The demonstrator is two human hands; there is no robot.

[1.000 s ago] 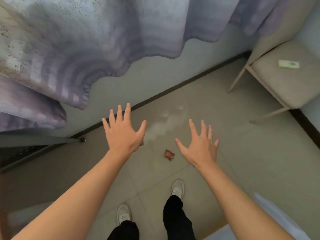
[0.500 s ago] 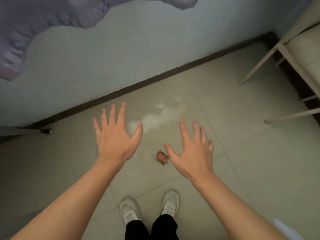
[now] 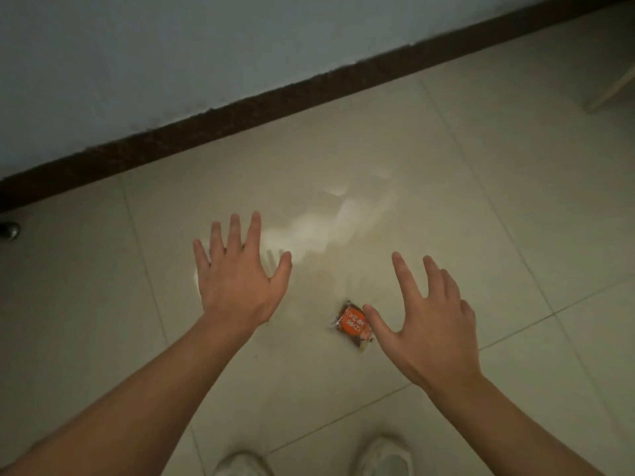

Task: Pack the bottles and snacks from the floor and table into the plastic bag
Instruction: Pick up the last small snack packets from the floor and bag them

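Note:
A small orange snack packet [image 3: 351,323] lies flat on the pale floor tiles between my hands. My right hand [image 3: 427,317] hovers over the floor with fingers spread, and its thumb overlaps the packet's right edge in the view. My left hand [image 3: 237,276] is held out to the left of the packet, fingers straight and spread, holding nothing. No bottle and no plastic bag are in view.
A dark skirting board [image 3: 275,97] runs along the wall beyond my hands. A chair leg [image 3: 615,87] shows at the right edge, a small dark metal foot [image 3: 9,231] at the left edge. My white shoes [image 3: 388,456] stand at the bottom.
The view has dropped and closed in on the floor; curtain and chair seat have left the frame. Both hands have lowered toward the packet, the right one spreading wider beside it.

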